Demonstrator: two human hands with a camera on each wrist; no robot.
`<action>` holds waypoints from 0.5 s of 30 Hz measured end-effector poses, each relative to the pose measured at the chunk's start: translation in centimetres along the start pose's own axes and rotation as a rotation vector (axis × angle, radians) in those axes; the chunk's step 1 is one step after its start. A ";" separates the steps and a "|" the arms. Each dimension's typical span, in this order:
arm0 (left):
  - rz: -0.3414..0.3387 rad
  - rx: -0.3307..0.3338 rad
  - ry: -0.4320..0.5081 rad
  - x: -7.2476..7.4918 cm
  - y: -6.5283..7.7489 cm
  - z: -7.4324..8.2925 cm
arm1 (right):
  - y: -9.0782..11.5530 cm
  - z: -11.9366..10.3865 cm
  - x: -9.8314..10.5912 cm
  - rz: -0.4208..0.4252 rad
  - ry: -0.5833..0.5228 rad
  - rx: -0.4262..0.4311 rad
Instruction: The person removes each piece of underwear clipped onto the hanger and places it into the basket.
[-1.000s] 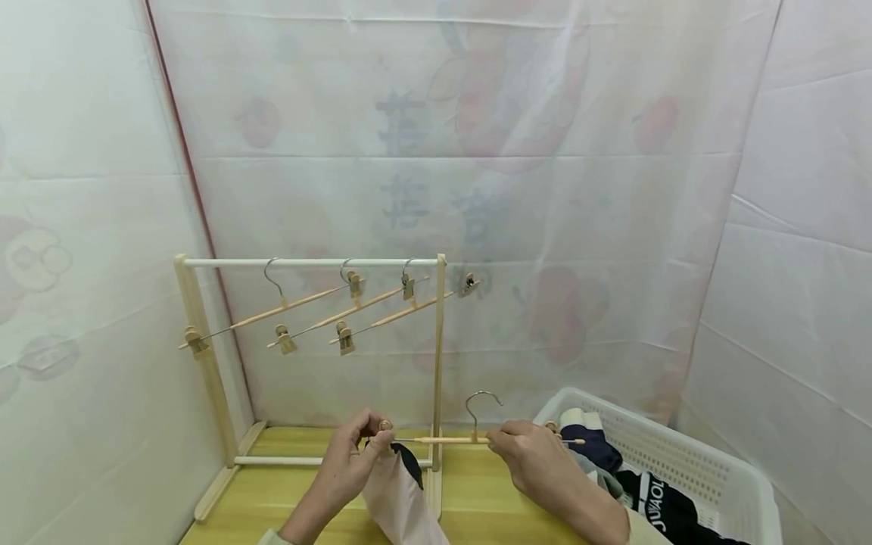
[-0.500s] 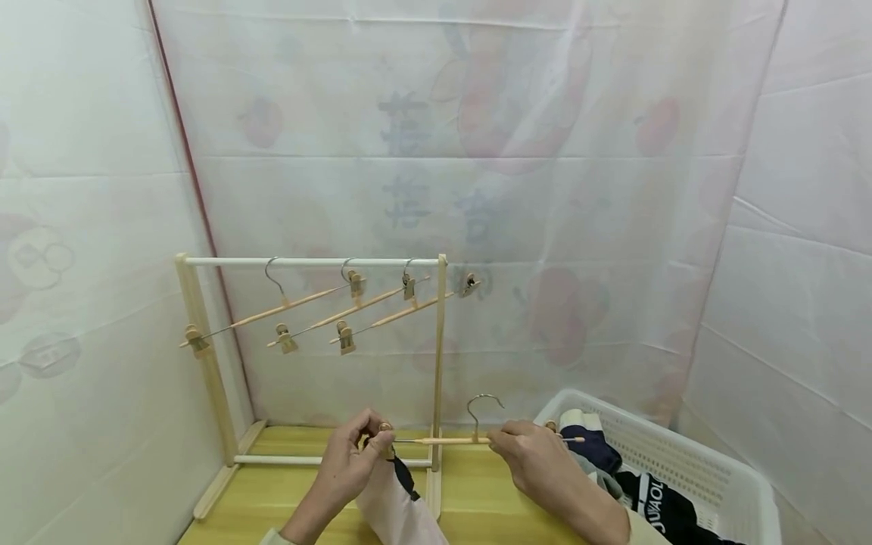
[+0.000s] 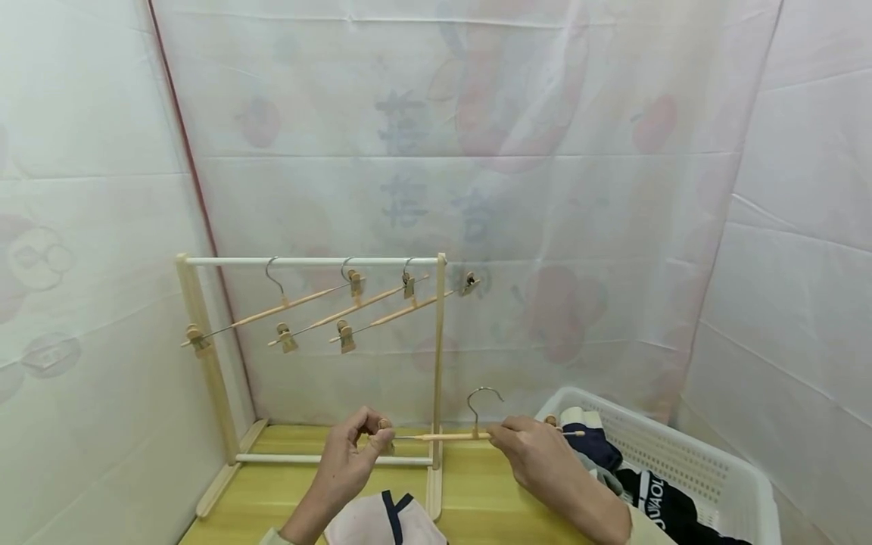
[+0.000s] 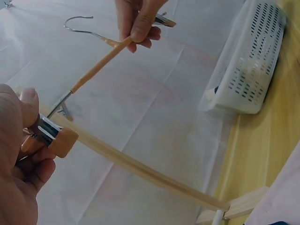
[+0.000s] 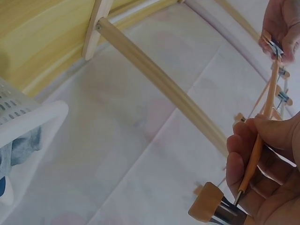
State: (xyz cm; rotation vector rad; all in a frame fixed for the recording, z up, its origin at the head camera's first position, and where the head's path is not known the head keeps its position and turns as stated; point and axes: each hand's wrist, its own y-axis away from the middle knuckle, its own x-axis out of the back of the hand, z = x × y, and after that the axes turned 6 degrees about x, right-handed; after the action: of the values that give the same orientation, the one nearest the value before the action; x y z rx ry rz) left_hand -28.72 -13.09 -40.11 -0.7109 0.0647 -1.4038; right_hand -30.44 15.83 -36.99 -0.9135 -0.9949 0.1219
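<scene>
A wooden clip hanger point(image 3: 443, 437) with a metal hook is held level between my hands. My left hand point(image 3: 350, 458) pinches the clip point(image 4: 63, 142) at its left end, and nothing shows in that clip's mouth. Farther right, my right hand point(image 3: 545, 463) grips the wooden bar point(image 5: 269, 101) near the hook; the clip point(image 5: 206, 202) at that end sticks out below the fingers. A pale pink garment with dark trim point(image 3: 364, 518) lies on the yellow table below my left hand, apart from the hanger and partly cut off by the frame.
A wooden rack point(image 3: 438, 363) stands at the left, with three clip hangers point(image 3: 286, 306) on its white rail point(image 3: 306, 262). At the right, a white perforated basket point(image 3: 681, 443) holds several dark and grey garments point(image 3: 657, 496). Pale curtains close in the table point(image 3: 490, 492).
The pink garment hung at the left clip before; it has dropped away from it onto the table. Both hands and the hanger stay nearly in place.
</scene>
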 end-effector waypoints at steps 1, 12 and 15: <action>0.003 0.018 0.004 -0.1 0.0 0.0 | 0.0 0.0 0.1 -0.004 -0.013 -0.010; 0.075 0.221 0.070 -0.2 0.3 1.8 | 0.0 -0.1 0.0 0.034 -0.023 -0.007; 0.068 0.233 0.072 -0.3 0.2 1.3 | 0.0 -0.1 -0.1 0.034 0.000 0.003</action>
State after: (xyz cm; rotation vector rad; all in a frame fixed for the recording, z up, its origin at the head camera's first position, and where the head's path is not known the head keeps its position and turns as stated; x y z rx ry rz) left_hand -28.07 -12.33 -39.26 -0.4615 -0.0179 -1.3457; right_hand -30.39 15.78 -37.08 -0.9278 -0.9792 0.1524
